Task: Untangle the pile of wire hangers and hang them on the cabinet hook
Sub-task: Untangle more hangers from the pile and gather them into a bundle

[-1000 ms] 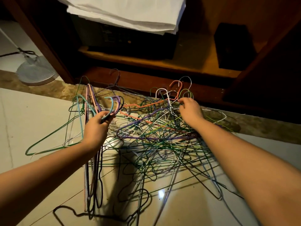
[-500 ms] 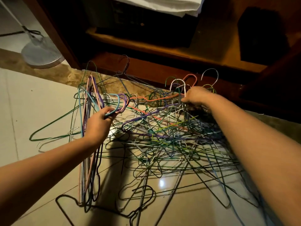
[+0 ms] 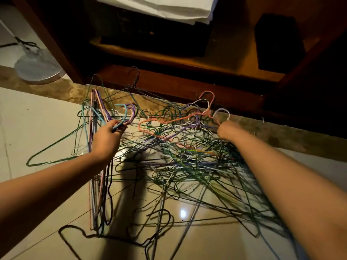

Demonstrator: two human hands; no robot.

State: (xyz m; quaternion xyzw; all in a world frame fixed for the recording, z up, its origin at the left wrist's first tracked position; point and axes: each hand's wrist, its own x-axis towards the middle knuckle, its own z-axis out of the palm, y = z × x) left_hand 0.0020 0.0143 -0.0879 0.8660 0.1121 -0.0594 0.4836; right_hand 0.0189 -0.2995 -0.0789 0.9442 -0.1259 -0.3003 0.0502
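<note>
Wire hangers (image 3: 178,156) lie in a loose, many-coloured tangle on the pale floor tiles (image 3: 37,128), right in front of the open wooden cabinet (image 3: 178,85), none of them hung. The left hand (image 3: 107,139) is curled round the hooks of a sorted bundle (image 3: 96,199), which hangs upright from the grip with its lower ends down at the floor. I'd say it is held off to the side so the freed ones don't slip back among the rest. The right hand (image 3: 228,129), well apart from the left, reaches into the far edge of the pile where several hooks stand up, near a coral hanger (image 3: 169,121) lying on top. Its fingers are turned away and blurred, so I cannot tell whether it has hold of one. Going in at the hooks makes sense, since a neck gives the cleanest pull. A brown marbled strip (image 3: 56,91) runs between tiles and cabinet. On the shelf sit folded white cloth (image 3: 159,6) over something dark, and a black box (image 3: 277,42). A round grey stand base (image 3: 37,68) sits at the left. No hook for hanging shows from here.
</note>
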